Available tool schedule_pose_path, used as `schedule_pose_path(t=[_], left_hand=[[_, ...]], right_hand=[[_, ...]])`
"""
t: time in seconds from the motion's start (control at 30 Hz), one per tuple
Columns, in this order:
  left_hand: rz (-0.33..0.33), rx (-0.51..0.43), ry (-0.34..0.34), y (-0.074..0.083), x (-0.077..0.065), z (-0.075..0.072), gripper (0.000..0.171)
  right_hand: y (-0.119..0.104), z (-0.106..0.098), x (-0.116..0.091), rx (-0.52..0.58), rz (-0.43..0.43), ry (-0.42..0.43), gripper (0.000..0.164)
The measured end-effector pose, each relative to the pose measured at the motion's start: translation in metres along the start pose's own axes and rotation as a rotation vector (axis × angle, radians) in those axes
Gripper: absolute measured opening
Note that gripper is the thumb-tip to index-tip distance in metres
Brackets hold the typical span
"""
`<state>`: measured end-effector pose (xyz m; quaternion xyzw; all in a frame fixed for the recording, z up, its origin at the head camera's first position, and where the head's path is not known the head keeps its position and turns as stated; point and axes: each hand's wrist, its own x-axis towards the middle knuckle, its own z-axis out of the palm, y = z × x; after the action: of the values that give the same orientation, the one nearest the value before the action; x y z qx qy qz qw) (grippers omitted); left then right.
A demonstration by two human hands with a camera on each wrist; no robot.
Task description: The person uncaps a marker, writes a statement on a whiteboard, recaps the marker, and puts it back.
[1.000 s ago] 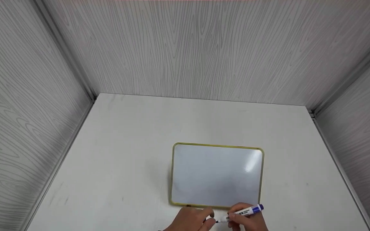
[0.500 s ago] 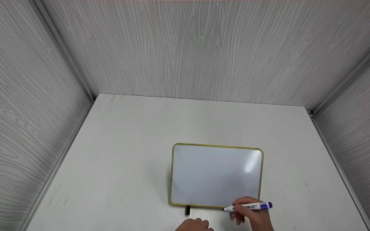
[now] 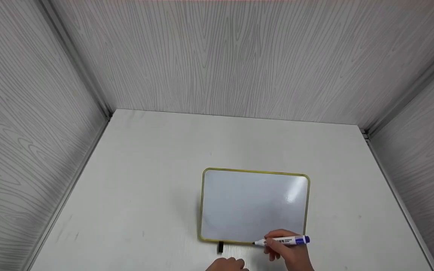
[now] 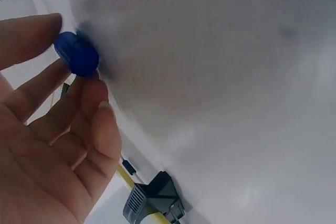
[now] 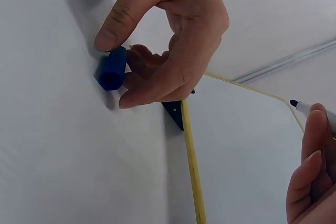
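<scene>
My right hand point(image 3: 288, 248) grips a white marker point(image 3: 285, 241) with a blue-purple end; its bare dark tip points left, overlapping the whiteboard's lower frame in the head view. That whiteboard point(image 3: 254, 205) has a yellow frame and a blank face. Low in the head view, the back of my left hand point(image 3: 227, 264) shows below the board. A blue marker cap point(image 4: 77, 54) is pinched between the left thumb and fingers, close over the white tabletop; the hand hides it in the head view. The right wrist view also shows the cap point(image 5: 112, 71) and the marker's dark tip point(image 5: 295, 103).
A black clip-like piece point(image 3: 220, 247) sticks out from the board's lower frame, just above the left hand. White tabletop point(image 3: 145, 180) surrounds the board. Grey wood-grain panels point(image 3: 217, 56) stand at the back and both sides.
My hands have parted: the left moved down, uncovering the black piece, while the right raised the marker to the board's lower edge. Since half a second ago the marker has shifted slightly left.
</scene>
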<state>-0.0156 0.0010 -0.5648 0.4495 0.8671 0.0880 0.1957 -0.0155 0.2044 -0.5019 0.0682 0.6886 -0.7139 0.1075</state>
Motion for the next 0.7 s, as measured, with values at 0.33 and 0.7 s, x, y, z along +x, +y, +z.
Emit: schedule_pose_path(t=[0.33,0.7], left_hand=[[-0.054,-0.070,0.699,-0.019,-0.014,-0.015,0.022],[-0.443,-0.357,1.112,-0.045,-0.021,-0.039,0.035]], right_hand=[[-0.004,0.010,0.011,-0.053,-0.006,0.044,0.040],[-0.008,0.023,0.022,-0.035,-0.345,-0.031,0.017]])
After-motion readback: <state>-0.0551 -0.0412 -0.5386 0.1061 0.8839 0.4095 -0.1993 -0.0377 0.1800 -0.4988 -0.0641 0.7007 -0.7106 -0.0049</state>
